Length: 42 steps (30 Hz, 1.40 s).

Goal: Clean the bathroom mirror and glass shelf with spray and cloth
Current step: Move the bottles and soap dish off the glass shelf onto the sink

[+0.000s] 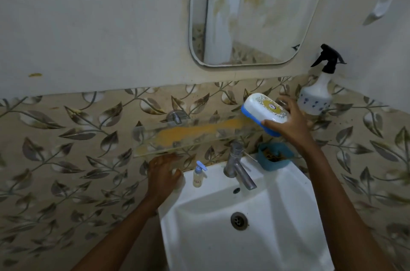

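Shelf (188, 135) (glass, yellow-smeared) lies left of the right grip (288, 122) — clasping a soap box (265, 113) — left grip (163, 173) spread.

One head-worn wide-angle view looks forward and down from close above the hands, facing the tiled wall. The mirror (248, 11) fills the top above them, the sink (221, 237) sits below between both forearms, edges bending with distortion.

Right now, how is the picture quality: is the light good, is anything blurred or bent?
Head view: light is dim and flat, no strong glare; wide-angle lens bends the tile border and mirror edges; the wall tiles smear toward the frame edges; the soap box in the right hand and the spray bottle stay fairly sharp.
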Tool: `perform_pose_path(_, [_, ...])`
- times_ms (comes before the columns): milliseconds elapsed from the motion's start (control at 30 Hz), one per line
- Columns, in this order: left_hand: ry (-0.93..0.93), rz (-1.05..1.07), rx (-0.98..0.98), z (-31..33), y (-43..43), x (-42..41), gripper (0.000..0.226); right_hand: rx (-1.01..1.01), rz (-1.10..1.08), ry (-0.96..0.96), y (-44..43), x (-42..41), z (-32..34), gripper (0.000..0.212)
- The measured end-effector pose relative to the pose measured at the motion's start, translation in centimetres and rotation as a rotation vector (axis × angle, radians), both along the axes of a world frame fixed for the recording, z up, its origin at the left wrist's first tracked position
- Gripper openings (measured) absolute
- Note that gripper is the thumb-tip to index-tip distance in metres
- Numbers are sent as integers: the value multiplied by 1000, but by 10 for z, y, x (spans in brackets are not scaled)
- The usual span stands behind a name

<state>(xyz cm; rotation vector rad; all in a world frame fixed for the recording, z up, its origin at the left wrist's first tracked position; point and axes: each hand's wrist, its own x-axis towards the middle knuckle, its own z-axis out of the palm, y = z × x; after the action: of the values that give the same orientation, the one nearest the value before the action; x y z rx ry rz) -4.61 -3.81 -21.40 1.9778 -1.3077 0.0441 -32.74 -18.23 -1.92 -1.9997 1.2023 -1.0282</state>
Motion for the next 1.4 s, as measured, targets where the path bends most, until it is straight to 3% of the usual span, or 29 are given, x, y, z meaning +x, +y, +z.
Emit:
perform_pose_path(100, [-5,6,65,-4,1,7,55,22,39,-117,50,-15,-31,77])
perform_pose_path(200, [-13,10,129,-1,1,9,53,25,-35,-68,84,-18,-66,65])
perform_pose_path(300, [-2,3,146,-1,3,10,51,107,-123,-43,95,-5,-102,72])
perform_pose_path(500, [-49,-26,83,5,11,0,47,119,-196,296,76,49,-174,73])
perform_pose_path(667, [-97,-46,39,9,22,0,49,138,-220,440,64,100,-206,79])
perform_pose_path(933, [-39,-13,133,15,27,12,57,111,-312,519,57,122,-232,78])
perform_pose_path(1233, [-60,-93,-5,26,31,-2,48,140,-243,563,64,112,-229,87])
perform_pose_path(1400, [-57,-300,-57,44,34,-30,43,189,-119,514,80,86,-193,65])
